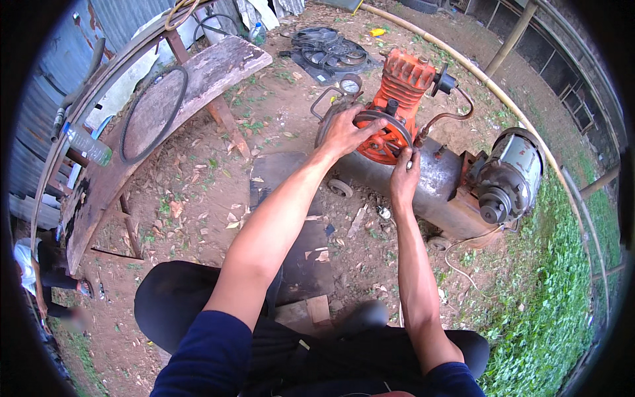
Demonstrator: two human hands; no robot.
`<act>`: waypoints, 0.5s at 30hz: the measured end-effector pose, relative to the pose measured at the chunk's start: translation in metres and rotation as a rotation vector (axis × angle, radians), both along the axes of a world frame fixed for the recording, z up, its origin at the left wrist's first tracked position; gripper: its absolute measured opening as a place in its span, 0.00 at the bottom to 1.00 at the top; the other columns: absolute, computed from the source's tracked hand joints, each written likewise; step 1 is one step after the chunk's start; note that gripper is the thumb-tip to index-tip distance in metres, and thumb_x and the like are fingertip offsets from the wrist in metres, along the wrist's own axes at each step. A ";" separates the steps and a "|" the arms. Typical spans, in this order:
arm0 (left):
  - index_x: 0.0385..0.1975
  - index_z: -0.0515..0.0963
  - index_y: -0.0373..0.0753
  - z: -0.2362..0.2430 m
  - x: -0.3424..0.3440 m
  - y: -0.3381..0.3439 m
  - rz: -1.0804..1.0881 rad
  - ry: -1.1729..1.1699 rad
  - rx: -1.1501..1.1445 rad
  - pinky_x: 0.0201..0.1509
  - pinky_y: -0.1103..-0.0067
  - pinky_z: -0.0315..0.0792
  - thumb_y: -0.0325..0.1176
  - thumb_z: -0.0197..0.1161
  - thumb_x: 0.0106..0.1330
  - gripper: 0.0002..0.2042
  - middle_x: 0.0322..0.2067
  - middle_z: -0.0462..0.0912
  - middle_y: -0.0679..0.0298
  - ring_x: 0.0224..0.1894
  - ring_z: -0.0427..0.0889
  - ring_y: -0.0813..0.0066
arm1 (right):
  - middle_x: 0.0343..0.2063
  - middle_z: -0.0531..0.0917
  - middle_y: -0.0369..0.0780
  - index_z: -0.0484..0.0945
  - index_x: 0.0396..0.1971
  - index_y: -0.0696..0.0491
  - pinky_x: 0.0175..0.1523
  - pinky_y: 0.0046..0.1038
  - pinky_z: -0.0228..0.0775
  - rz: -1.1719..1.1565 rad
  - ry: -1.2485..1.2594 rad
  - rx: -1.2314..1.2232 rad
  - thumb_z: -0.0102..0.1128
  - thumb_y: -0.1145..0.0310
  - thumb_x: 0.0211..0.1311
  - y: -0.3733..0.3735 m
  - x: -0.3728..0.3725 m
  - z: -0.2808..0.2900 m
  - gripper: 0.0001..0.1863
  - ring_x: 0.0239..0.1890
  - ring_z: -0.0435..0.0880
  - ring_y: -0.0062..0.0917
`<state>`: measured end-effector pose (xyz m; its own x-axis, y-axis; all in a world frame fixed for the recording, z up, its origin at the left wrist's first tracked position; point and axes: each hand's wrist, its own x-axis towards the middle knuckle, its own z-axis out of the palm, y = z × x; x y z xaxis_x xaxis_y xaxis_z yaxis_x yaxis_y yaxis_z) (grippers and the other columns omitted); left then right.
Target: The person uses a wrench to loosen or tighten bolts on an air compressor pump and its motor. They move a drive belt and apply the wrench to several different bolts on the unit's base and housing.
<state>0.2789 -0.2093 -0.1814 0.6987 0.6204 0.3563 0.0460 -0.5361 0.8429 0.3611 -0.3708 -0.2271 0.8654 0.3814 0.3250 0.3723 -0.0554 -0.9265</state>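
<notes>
An air compressor stands before me, its orange finned pump head [406, 74] mounted on a grey metal tank [430, 177]. My left hand [348, 132] is closed round the upper left rim of the orange pulley wheel [380, 147], its thumb lying across the dark edge. At the wheel's lower right, my right hand [404, 175] is closed against the rim, fingertips upward. A small pale piece shows by its thumb, too small to name. The electric motor [512, 175] sits on the tank's right end, with its small pulley [495, 205] bare. A pressure gauge [350, 84] stands behind my left hand.
A black drive belt [153, 114] lies on the curved wooden bench [218, 69] at left, near a plastic bottle [89, 147]. Black fan parts [329, 51] lie beyond. A thin cable [463, 271] trails by the tank. Another person's legs [58, 278] show at far left.
</notes>
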 end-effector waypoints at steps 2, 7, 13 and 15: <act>0.39 0.82 0.38 0.002 0.000 -0.003 0.025 0.004 0.035 0.49 0.68 0.74 0.64 0.67 0.59 0.29 0.37 0.86 0.58 0.44 0.84 0.65 | 0.40 0.83 0.49 0.74 0.51 0.59 0.53 0.35 0.69 0.035 -0.030 -0.057 0.47 0.51 0.77 -0.007 0.004 0.005 0.23 0.44 0.81 0.33; 0.41 0.81 0.38 0.004 0.001 0.001 0.028 -0.030 0.052 0.52 0.64 0.74 0.71 0.64 0.56 0.35 0.40 0.86 0.52 0.46 0.84 0.58 | 0.41 0.83 0.52 0.75 0.49 0.61 0.55 0.37 0.69 0.058 -0.070 -0.089 0.47 0.50 0.77 0.001 0.022 -0.004 0.26 0.46 0.81 0.40; 0.43 0.80 0.32 0.009 0.001 -0.011 0.090 -0.064 0.076 0.53 0.65 0.76 0.66 0.69 0.55 0.36 0.40 0.87 0.49 0.48 0.85 0.54 | 0.41 0.84 0.51 0.76 0.49 0.63 0.54 0.36 0.70 0.002 -0.059 -0.048 0.49 0.48 0.76 -0.001 0.019 -0.006 0.27 0.45 0.82 0.38; 0.43 0.80 0.32 0.008 0.002 -0.014 0.084 -0.100 0.069 0.52 0.64 0.76 0.66 0.69 0.55 0.36 0.39 0.87 0.49 0.47 0.86 0.54 | 0.39 0.84 0.49 0.77 0.48 0.63 0.53 0.35 0.70 0.004 -0.035 -0.044 0.50 0.49 0.76 -0.001 0.020 -0.007 0.27 0.44 0.81 0.35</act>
